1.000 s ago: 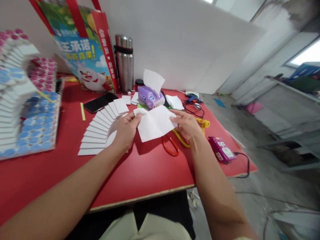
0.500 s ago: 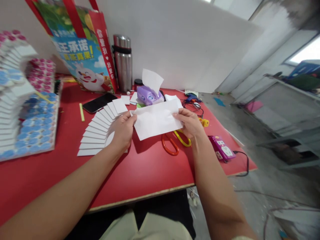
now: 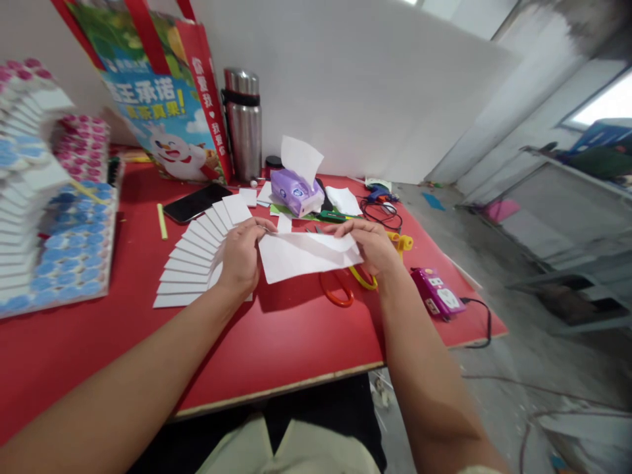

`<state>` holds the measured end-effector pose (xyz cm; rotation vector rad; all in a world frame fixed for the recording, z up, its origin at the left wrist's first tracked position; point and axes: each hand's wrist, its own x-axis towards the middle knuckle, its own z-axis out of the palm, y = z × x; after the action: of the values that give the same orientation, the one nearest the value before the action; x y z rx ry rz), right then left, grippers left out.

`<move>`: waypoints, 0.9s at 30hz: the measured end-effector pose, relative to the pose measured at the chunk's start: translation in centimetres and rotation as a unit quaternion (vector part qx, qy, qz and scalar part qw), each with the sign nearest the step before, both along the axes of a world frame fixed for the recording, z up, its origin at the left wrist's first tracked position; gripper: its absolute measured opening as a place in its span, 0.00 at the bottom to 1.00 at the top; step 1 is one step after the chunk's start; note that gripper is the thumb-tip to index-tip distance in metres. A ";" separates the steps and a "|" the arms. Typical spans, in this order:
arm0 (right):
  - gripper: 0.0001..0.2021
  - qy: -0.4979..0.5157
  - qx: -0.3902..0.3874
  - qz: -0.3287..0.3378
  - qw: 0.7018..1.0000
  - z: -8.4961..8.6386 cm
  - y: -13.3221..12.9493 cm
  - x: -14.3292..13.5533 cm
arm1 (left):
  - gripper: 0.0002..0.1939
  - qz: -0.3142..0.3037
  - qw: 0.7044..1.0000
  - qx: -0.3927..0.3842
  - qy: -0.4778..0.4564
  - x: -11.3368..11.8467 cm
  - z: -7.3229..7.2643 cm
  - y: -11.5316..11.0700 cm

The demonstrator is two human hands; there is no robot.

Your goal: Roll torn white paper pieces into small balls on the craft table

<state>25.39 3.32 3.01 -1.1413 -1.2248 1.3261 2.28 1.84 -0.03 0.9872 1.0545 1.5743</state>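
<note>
A white sheet of paper [image 3: 301, 257] is stretched between my two hands above the red table [image 3: 296, 342]. My left hand [image 3: 244, 253] grips its left end, close to a fan of white cards [image 3: 185, 276]. At the right end my right hand [image 3: 370, 243] pinches the paper, and the top edge is bent over towards me. Under and behind the sheet lie scissors with a red handle [image 3: 337, 296] and a yellow handle [image 3: 364, 280].
Behind the hands are a purple tissue pack [image 3: 291, 191], a green cutter [image 3: 336, 216], a steel flask [image 3: 245, 131] and a black phone [image 3: 195, 203]. A printed bag [image 3: 172, 118] and blue flower-like pieces [image 3: 74, 250] stand left. A purple power socket [image 3: 437, 294] lies right.
The paper has tilted flatter and its upper edge has come down and folded over. My fingers have shifted along its ends, and the green cutter behind it now shows.
</note>
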 end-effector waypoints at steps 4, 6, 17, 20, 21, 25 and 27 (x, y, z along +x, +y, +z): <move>0.08 0.058 0.029 0.055 0.996 0.3 -0.4 -0.6 | 0.08 -0.078 0.991 0.003 0.110 0.0 0.7 -1.0; 0.14 0.055 0.032 0.064 0.996 0.2 -0.6 -1.1 | 0.08 -0.105 0.989 -0.016 0.103 0.2 1.0 -1.4; 0.18 0.033 -0.118 0.197 0.973 -1.2 -1.2 -3.1 | 0.09 -0.099 0.988 0.021 0.121 0.2 0.4 -1.0; 0.14 -0.007 -0.136 0.175 0.975 -1.0 -1.1 -2.7 | 0.09 -0.106 0.990 0.008 0.091 0.2 -0.1 -0.7; 0.13 -0.016 -0.140 0.172 0.975 -1.0 -1.0 -2.6 | 0.10 -0.109 0.991 0.000 0.078 0.2 -0.2 -0.6; 0.13 -0.033 -0.145 0.180 0.973 -1.0 -1.0 -2.3 | 0.11 -0.109 0.992 -0.015 0.062 0.3 -0.4 -0.5; 0.13 -0.036 -0.142 0.185 0.972 -0.9 -1.1 -2.2 | 0.11 -0.113 0.991 -0.016 0.072 0.2 -0.3 -0.5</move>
<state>23.22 2.26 2.12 -1.2064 -1.3782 1.7998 2.53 1.38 -0.34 1.1700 1.0226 1.3140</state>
